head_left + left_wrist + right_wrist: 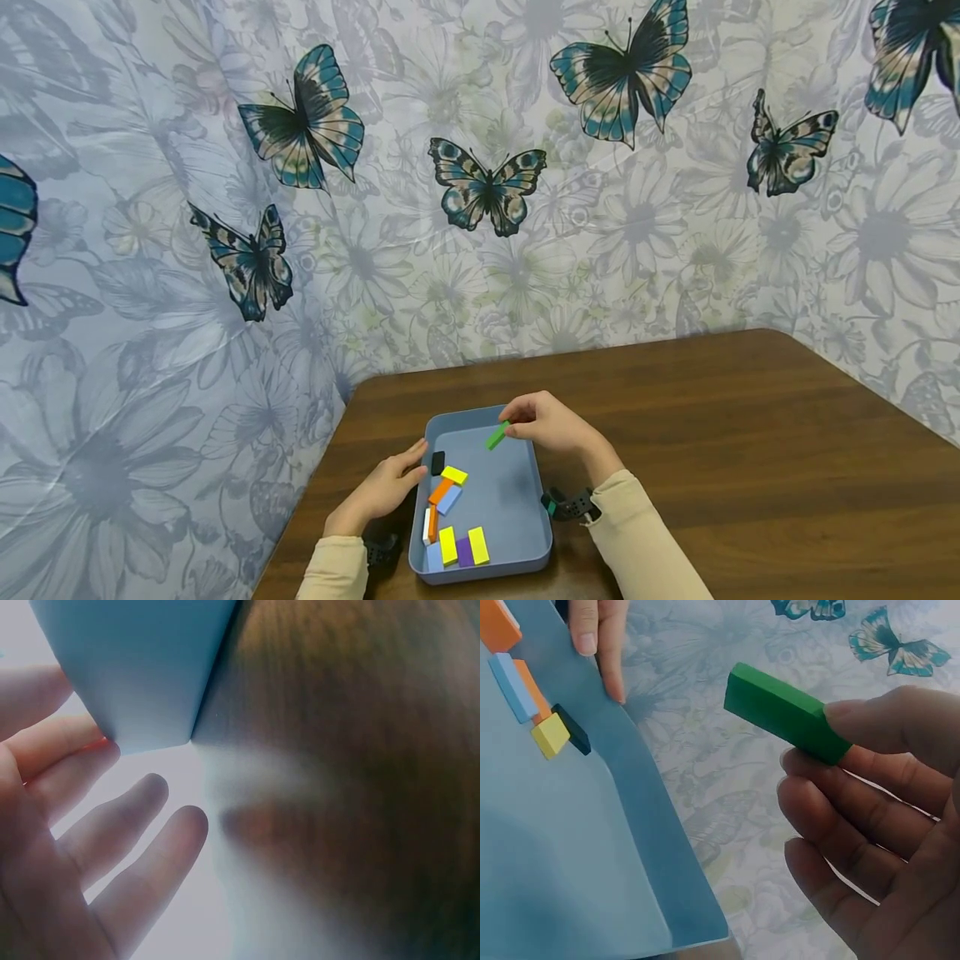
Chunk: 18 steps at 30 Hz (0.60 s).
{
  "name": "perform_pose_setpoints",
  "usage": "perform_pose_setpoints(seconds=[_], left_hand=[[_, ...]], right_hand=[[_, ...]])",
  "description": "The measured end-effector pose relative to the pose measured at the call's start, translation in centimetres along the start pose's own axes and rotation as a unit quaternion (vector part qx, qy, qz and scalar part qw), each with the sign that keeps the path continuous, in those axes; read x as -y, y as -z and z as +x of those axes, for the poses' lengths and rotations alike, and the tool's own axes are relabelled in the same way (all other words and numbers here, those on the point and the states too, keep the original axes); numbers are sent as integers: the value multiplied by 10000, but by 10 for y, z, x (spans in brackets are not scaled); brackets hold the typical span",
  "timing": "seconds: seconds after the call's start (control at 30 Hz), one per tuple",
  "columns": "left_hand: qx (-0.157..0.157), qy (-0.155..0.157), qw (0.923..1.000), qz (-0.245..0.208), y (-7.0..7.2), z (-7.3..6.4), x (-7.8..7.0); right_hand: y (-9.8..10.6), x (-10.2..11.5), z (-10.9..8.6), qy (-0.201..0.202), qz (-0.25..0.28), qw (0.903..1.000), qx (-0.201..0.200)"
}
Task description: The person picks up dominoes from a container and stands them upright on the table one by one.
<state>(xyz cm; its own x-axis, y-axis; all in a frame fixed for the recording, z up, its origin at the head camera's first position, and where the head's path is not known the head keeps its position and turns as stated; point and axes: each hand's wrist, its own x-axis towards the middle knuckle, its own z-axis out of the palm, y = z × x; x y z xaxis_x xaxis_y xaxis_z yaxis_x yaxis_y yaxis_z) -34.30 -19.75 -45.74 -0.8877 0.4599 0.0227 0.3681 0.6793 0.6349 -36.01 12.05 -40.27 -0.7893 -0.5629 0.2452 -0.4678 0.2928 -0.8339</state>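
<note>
Between thumb and fingers, my right hand (551, 423) pinches a green block (497, 436) over the far right part of the blue-grey tray (517, 467). The right wrist view shows the green block (780, 709) held by one end, its other end sticking out. My left hand (386, 487) rests at the tray's left rim with its fingers extended; in the left wrist view its fingertips (109, 750) are right at the tray's outer wall (142, 667). Inside, a black block (438, 463), a yellow block (454, 475), an orange block (440, 492) and a light blue block (449, 500) lie along the left side.
Nearer in the tray are a white block (427, 527), a purple block (465, 552), a yellow block (478, 546) and several others. The tray stands on a brown wooden table (712, 450). Behind rises a wall (420, 300) with butterfly and flower patterns.
</note>
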Motion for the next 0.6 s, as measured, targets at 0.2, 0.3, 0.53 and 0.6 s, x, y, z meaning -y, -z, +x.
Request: perform_pose_setpoints(seconds=[0.2, 0.3, 0.53, 0.6], left_hand=[[-31, 58, 10000, -21, 0, 0, 0], [-90, 69, 9999, 0, 0, 0, -1], [-174, 57, 9998, 65, -2, 0, -1], [-156, 42, 9999, 43, -2, 0, 0]], right_hand=[[8, 2, -3, -32, 161, 9997, -169], [11, 4, -5, 30, 99, 9996, -278], [18, 25, -14, 164, 312, 9987, -380], [20, 31, -17, 132, 302, 9985, -426]])
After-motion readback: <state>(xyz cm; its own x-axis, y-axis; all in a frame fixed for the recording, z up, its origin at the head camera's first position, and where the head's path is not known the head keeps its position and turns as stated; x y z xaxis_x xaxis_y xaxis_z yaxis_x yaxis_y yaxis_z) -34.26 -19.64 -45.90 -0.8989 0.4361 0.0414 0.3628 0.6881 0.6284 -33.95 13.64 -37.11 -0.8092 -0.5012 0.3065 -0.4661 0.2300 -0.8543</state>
